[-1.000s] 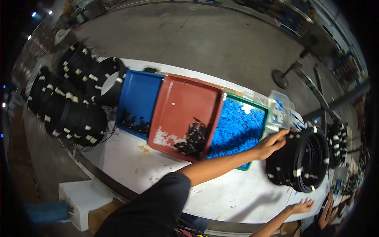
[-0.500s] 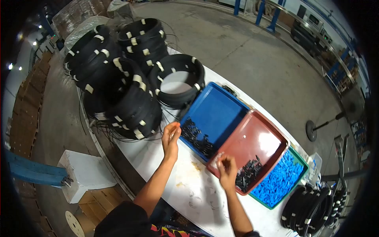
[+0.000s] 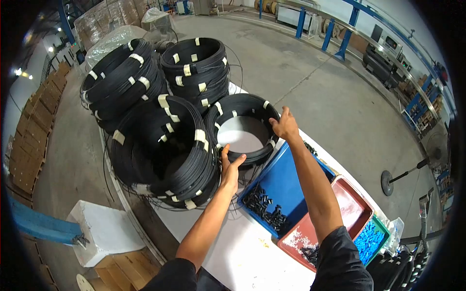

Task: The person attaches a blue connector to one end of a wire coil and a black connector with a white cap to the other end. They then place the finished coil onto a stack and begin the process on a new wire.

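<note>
A low stack of black cable coils [image 3: 241, 101] bound with pale tape stands on the white table [image 3: 233, 242]. At its near rim is my left hand [image 3: 231, 169], thumb and fingers apart, touching or just beside the coil. My right hand [image 3: 285, 125] is at the coil's right rim, with fingers spread and the thumb near the edge. Neither hand is closed round anything. Just right of the coil lies a blue tray [image 3: 286, 169] with small black parts [image 3: 266, 206]. My right forearm passes over that tray.
Taller coil stacks [image 3: 160, 150] stand at the left and back. A red tray [image 3: 357, 194] with white and black pieces overlaps a green tray [image 3: 383, 242] of blue parts. More coils [image 3: 393, 271] are at the lower right. A fan [image 3: 387, 182] stands beyond the table.
Both hands have moved forward from the trays to the low coil stack, the right one crossing over the blue tray. The camera view has shifted, so the coils appear lower and further right.
</note>
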### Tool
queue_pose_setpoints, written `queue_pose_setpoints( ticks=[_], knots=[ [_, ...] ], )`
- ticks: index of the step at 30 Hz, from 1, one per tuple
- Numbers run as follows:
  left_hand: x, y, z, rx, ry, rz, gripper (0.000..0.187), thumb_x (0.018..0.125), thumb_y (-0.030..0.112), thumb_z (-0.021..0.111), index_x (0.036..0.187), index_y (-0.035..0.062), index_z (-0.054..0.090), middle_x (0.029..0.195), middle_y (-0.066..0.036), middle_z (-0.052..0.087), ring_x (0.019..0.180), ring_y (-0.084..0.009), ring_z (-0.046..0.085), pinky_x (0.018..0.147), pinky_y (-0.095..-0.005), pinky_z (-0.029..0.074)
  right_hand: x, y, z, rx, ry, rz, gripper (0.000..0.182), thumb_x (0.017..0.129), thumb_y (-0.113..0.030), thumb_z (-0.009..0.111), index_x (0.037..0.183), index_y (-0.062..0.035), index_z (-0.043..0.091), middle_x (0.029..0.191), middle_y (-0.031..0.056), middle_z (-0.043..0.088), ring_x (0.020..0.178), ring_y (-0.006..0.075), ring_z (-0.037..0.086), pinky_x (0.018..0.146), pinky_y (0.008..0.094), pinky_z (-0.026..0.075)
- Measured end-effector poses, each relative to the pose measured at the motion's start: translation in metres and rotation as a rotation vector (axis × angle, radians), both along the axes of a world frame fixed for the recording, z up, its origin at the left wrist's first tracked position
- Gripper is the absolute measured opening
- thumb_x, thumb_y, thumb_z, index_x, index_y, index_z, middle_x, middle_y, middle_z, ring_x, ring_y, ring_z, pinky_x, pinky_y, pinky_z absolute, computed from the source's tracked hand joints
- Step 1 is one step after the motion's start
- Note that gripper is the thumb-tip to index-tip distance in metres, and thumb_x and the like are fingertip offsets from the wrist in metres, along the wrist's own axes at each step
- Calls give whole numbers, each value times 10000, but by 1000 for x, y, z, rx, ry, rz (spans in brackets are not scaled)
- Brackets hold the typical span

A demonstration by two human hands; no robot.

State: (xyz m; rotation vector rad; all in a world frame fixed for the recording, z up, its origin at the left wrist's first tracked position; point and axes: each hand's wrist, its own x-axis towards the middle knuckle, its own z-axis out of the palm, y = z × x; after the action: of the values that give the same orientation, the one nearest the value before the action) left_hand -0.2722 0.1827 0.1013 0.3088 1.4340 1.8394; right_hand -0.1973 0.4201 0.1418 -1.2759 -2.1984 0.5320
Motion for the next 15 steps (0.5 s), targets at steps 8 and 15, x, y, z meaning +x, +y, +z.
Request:
queue_pose_setpoints(
  ticks=[8,15],
  knots=[
    [-11,10,23,49,-326,9,991,806,217,775,1614,113,211,1659,-176,212,1536,-308,186,1226,-513,15,-23,42,-43,-185,-169,89,748,835,-277,759,1448,3,433,1220,327,656,1165,469,633,1014,487,505],
    [12,13,62,87,-309,61,991,847,101,736,1622,187,124,1400,-120,493,1287,-250,486,1050,-633,354,-16,33,13,-177,155,-35,667,718,-17,601,1384,16,573,1106,301,703,1046,411,701,927,448,541]
  ],
)
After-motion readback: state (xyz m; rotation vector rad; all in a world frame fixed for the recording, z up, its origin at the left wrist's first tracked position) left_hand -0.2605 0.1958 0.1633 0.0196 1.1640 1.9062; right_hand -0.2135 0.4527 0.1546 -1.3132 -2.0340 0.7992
